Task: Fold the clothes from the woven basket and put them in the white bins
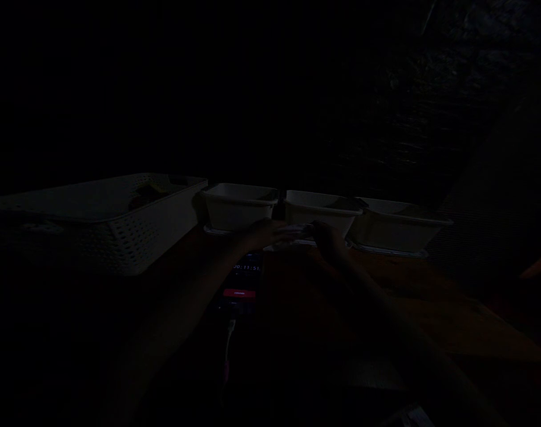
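The view is very dark. My left hand [267, 232] and my right hand [327, 238] are stretched forward over the table, close to the middle white tub [320, 214]. Between them is a small pale, flat thing [296, 229], with the fingers of both hands closed on its two ends. What kind of thing it is cannot be made out in the gloom. The tub stands just behind it, partly covered by my hands.
White tubs stand to the left [241, 210] and right [395, 231] of the middle one. A white perforated basket [159, 228] at left holds dim yellowish and reddish items. A lit phone [241, 284] with a cable [228, 350] lies on the wooden table [457, 314].
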A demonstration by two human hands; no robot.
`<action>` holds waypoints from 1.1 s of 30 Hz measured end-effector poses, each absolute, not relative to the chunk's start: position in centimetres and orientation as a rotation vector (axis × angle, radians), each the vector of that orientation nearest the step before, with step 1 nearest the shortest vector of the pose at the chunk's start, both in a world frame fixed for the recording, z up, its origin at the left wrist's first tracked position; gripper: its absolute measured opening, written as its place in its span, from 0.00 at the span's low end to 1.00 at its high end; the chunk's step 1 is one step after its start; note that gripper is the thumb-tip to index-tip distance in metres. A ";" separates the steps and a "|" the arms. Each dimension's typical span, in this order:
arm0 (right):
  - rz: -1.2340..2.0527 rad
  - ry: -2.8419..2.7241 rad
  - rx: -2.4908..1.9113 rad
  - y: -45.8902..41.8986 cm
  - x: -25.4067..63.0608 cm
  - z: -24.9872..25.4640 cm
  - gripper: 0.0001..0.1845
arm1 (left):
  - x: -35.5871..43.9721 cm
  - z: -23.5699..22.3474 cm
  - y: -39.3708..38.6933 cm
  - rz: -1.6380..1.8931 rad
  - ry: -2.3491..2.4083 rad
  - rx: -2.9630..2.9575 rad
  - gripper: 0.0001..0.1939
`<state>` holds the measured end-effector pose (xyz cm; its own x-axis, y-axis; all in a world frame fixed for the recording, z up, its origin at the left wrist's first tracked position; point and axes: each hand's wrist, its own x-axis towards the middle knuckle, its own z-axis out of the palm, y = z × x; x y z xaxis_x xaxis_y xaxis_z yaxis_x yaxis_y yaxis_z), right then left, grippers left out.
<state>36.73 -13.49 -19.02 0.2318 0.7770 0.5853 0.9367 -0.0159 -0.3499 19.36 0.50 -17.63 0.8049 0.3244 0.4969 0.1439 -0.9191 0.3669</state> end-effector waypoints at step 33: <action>-0.445 -1.276 -2.233 -14.9 34.7 -16.9 0.17 | 18.7 -17.2 2.9 0.627 0.708 2.985 0.17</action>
<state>34.74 -14.88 -16.95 0.5009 0.6923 0.5195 0.8652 -0.4170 -0.2785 18.66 2.86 -17.15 0.8176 0.4330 0.3795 0.4291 -0.8977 0.0999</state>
